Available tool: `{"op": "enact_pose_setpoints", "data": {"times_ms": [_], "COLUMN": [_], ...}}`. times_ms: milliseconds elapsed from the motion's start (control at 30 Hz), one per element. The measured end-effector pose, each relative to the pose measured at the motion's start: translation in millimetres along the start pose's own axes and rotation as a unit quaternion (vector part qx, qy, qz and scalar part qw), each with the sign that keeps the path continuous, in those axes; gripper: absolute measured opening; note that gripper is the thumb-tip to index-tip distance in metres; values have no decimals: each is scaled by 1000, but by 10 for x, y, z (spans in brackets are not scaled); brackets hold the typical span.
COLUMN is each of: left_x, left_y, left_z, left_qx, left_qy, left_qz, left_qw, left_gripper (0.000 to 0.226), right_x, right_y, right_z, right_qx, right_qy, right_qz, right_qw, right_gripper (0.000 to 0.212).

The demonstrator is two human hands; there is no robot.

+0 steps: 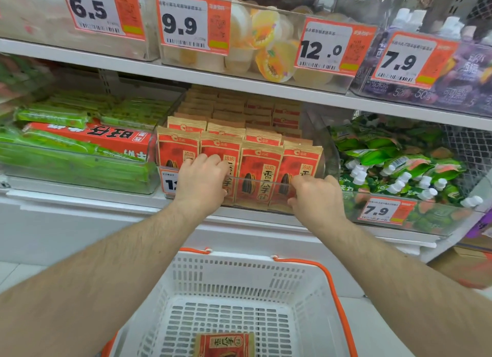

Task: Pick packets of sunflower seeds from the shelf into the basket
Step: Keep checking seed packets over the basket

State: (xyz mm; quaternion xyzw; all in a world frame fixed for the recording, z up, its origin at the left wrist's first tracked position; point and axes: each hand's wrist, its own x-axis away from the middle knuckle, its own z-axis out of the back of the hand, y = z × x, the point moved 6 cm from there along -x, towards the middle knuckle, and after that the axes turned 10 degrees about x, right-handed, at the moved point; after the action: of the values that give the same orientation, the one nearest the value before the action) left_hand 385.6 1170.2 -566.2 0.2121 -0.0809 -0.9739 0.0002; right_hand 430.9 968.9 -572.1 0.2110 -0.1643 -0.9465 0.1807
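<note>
Four front seed packets [259, 170] face both hands' curled fingers [213, 161]; one packet [225, 344] lies in the basket [300, 279].

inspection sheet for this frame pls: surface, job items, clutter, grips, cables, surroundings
Surface: white shelf holding a clear bin.
Job's things: sunflower seed packets upright in rows in the bin; one packet already in the white basket.
Clutter: green snack bars to one side, green pouches to the other.
Grips: left hand on a front packet; right hand at the bin's front wall.
Cables: nothing seen.
Surroundings: price tags, jelly cups above.
</note>
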Motion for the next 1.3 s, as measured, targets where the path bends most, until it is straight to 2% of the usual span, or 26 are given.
{"op": "enact_pose_setpoints", "data": {"times_ms": [167,300,433,500,667,967,1300], "left_x": [68,75,84,74,55,25,-4], "left_y": [8,9,-22,-28,-29,2,-1], "left_z": [-6,-31,-66,-79,-107,-54,-42], "left_qx": [0,10,25,30,26,36,45], "left_qy": [27,54,73,68,50,12,-3], "left_qz": [-20,-58,-69,-59,-28,18,29], "left_qw": [999,997,995,995,998,999,999], "left_gripper": [33,32,32,31,25,28,24], "right_x": [53,-93,-185,-215,-250,-321,-452], "right_y": [-14,-29,-164,-188,-210,-204,-239], "right_z": [129,237,156,96,-41,19,-104], "right_qx": [26,9,-65,-70,-75,-114,-131], "right_qy": [18,-57,-137,-172,-210,-279,-343], "right_qz": [-3,10,44,33,2,-5,-14], "right_qw": [999,998,987,982,975,954,930], "right_gripper": [21,36,32,35,59,62,73]}}
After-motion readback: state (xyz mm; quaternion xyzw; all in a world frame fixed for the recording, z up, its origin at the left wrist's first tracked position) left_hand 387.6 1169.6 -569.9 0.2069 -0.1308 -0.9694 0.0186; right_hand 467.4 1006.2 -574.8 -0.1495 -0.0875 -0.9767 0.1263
